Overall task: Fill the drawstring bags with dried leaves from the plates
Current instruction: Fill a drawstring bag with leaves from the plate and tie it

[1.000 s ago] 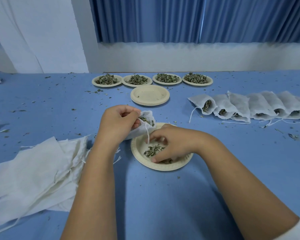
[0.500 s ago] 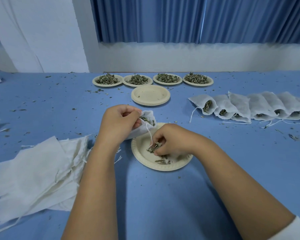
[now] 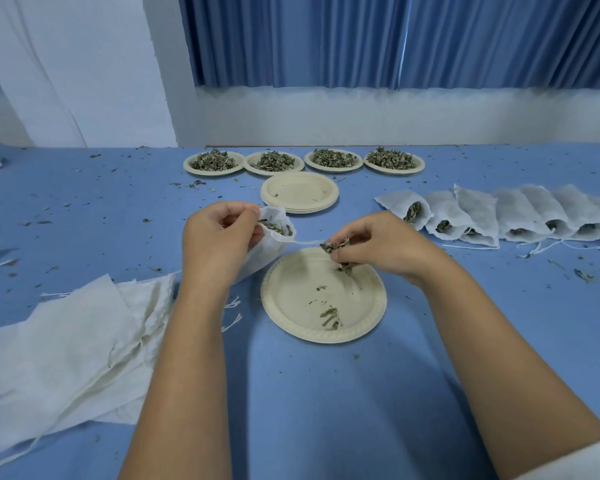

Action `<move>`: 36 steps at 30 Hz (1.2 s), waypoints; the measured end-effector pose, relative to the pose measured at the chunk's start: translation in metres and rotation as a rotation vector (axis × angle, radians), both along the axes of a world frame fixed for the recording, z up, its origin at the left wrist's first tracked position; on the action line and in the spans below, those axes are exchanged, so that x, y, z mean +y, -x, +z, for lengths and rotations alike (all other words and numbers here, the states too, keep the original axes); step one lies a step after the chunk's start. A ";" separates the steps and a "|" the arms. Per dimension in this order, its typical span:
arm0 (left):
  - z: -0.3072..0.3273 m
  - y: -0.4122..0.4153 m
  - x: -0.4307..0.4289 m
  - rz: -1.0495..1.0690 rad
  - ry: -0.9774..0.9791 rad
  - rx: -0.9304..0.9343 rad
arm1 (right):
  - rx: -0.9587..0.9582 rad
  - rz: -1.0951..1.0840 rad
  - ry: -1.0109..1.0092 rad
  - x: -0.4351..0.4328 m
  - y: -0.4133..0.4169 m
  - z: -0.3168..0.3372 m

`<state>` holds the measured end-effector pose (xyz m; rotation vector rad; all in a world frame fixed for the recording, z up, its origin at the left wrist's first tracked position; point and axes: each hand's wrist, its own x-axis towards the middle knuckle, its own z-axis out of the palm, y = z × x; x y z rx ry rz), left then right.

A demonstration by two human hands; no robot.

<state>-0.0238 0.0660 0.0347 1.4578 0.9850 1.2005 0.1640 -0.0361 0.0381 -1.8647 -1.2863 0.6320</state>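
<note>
Table (image 3: 326, 393), right hand (image 3: 378, 244) raised, apparently pinching leaves (image 3: 336, 245)

The bag (image 3: 272, 251) my left fingers (image 3: 229, 212) hold is thin matt white cloth, faintly fuzzy, its string (image 3: 305, 242) twisted thread. The leaves (image 3: 336, 244) my right fingers (image 3: 355, 252) pinch look dry, crinkled, rough. The plate (image 3: 274, 299) is matt cream pressed paper, ribbed at the rim. The counter (image 3: 326, 410) is smooth matt blue.

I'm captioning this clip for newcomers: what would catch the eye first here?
The two hands at centre: the left hand holds a small white bag open, while the right hand pinches dried leaves above a nearly empty plate. Behind stand four leaf-heaped plates, and filled bags lie in a row at right.
</note>
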 end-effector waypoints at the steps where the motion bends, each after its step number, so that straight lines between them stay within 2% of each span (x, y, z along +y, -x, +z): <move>1: 0.000 0.001 0.001 0.022 0.005 -0.025 | 0.006 0.000 0.009 0.000 0.000 -0.001; 8: 0.000 0.006 0.004 0.057 0.011 -0.083 | 0.000 -0.026 0.036 0.002 0.001 -0.004; 12: -0.001 0.003 0.003 0.006 -0.001 -0.003 | 0.049 -0.040 -0.015 0.000 0.000 -0.001; 22: -0.008 -0.017 -0.007 -0.186 -0.047 0.158 | 0.534 -0.037 -0.390 0.010 0.026 0.004; 24: -0.009 -0.020 -0.009 -0.188 -0.061 0.158 | 0.563 -0.041 -0.439 0.014 0.035 -0.001; 26: -0.008 -0.021 -0.010 -0.178 -0.049 0.129 | 0.515 -0.088 -0.463 0.017 0.042 -0.007; 29: -0.008 -0.022 -0.010 -0.183 0.002 0.081 | 0.329 -0.170 -0.484 0.020 0.046 -0.014; 33: -0.009 -0.024 -0.011 -0.171 0.065 0.042 | 0.084 -0.164 -0.503 0.020 0.047 -0.017; 36: -0.009 -0.024 -0.012 -0.165 0.080 0.034 | -0.015 -0.166 -0.490 0.019 0.043 -0.018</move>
